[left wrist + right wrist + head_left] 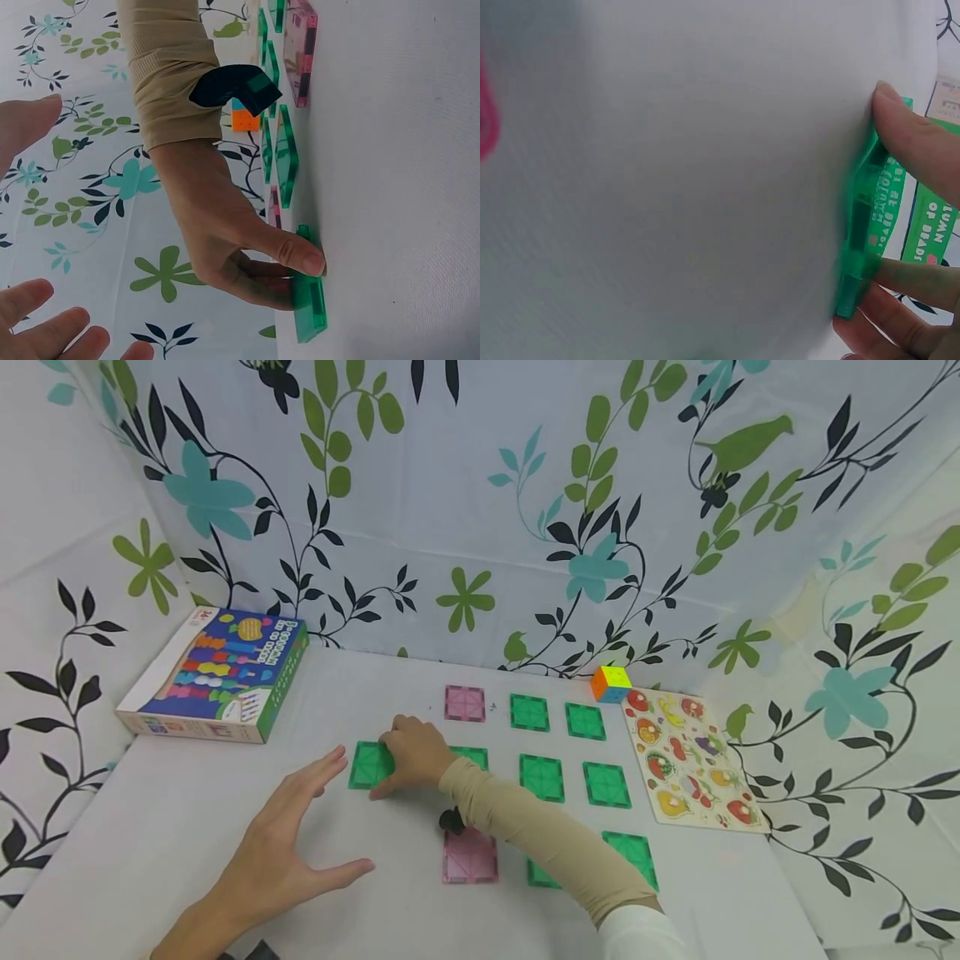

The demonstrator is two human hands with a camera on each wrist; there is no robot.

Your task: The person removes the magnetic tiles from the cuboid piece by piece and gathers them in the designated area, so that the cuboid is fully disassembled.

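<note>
My right hand (417, 753) pinches a translucent green magnetic tile (367, 766) by its edges, thumb on the near side and fingers on the far side. In the left wrist view this tile (308, 304) stays close to the white table. The right wrist view shows the tile edge-on (860, 217) between thumb and fingertips. My left hand (277, 843) is held spread to the left and nearer me, touching nothing. Just right of the right hand lies another green tile (472, 756), partly hidden by it. A pink tile (470, 858) lies below the right forearm.
Several green tiles (542, 777) lie in rough rows to the right, with a second pink tile (465, 703) at the back. A boxed game (217, 672) sits back left. A puzzle cube (611, 684) and a fruit picture board (690, 760) are at right.
</note>
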